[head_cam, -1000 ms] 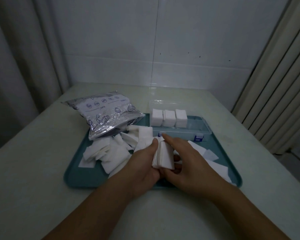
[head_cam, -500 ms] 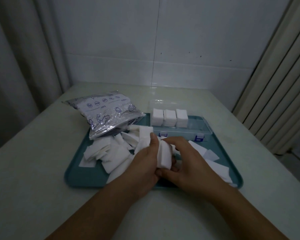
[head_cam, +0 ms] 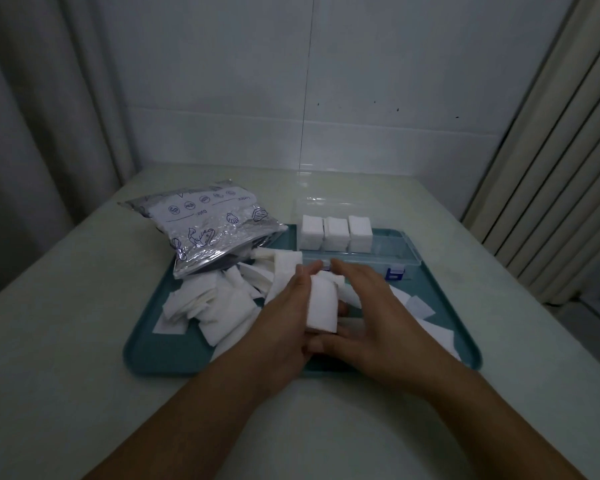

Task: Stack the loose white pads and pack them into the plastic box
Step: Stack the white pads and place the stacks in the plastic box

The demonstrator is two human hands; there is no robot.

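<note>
Both hands meet over the teal tray (head_cam: 153, 355), pressing a small stack of white pads (head_cam: 323, 306) between them. My left hand (head_cam: 284, 317) grips the stack from the left, thumb at its top. My right hand (head_cam: 368, 317) cups it from the right, fingers curled over the far edge. A heap of loose white pads (head_cam: 222, 299) lies on the tray's left half, more pads (head_cam: 430, 327) to the right. The clear plastic box (head_cam: 392, 252) stands open at the tray's back, holding three upright pad stacks (head_cam: 336, 232).
A silver printed foil bag (head_cam: 208, 233) lies open on the tray's back left corner, partly on the pale table (head_cam: 66, 341). Curtains hang at left and right, and a tiled wall stands behind the table.
The hands have squeezed the fanned pads into a tighter block and lifted it a little. My right hand's fingers have closed over the stack's far side.
</note>
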